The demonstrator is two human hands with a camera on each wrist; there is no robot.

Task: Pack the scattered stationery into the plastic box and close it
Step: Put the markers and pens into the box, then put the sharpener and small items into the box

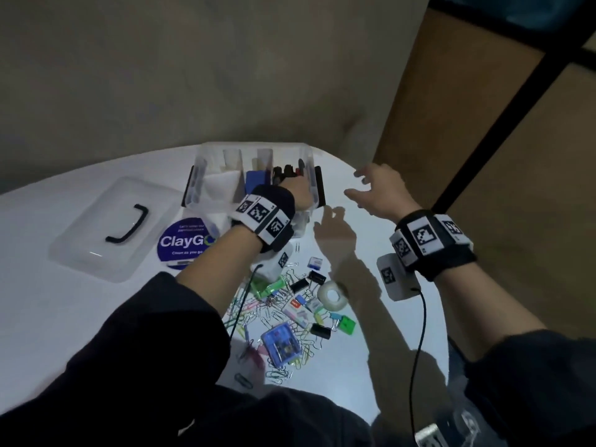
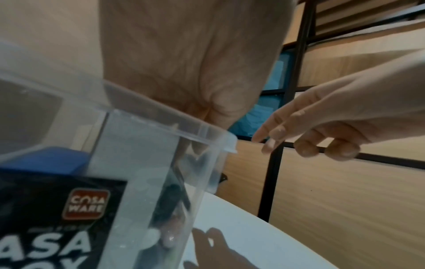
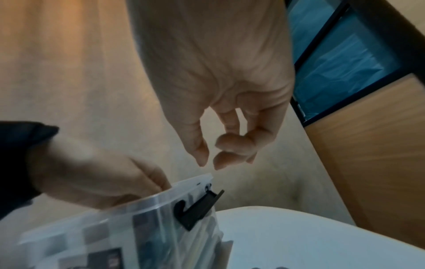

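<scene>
At the far left of the white table (image 1: pixel 48 317) the clear lid (image 1: pixel 113 230) lies flat, its black handle (image 1: pixel 129 229) up, its long side slanting from near-left to far-right. Just right of it a round purple sticker (image 1: pixel 180 243) reads "ClayGo" with "Clean as you go" below. Behind the sticker stands the plastic box (image 1: pixel 206 188), open, its long axis running left to right across the table's far edge, with a black latch (image 1: pixel 319 188) at its right end; inside are clear dividers, a blue block (image 1: pixel 256 183) in the middle and dark pens (image 1: pixel 287 174) at the right end. The left wrist view shows a dark label on the near wall reading "COSA WARE" (image 2: pixel 86 203) above larger letters cut off by the frame. The left hand (image 1: pixel 301 195) reaches down over the near rim into the box's right compartment; its fingers are hidden by the wall and the pens, so whether they hold anything cannot be told. Nearer the person, scattered paper clips (image 1: pixel 280 317), black binder clips (image 1: pixel 317 277), a roll of clear tape (image 1: pixel 332 295), a green block (image 1: pixel 346 324) and a small blue case (image 1: pixel 282 345) lie well apart from both hands. The right hand (image 1: pixel 377 191) hovers just right of the box, above the table, fingers spread and loosely bent, holding nothing.
</scene>
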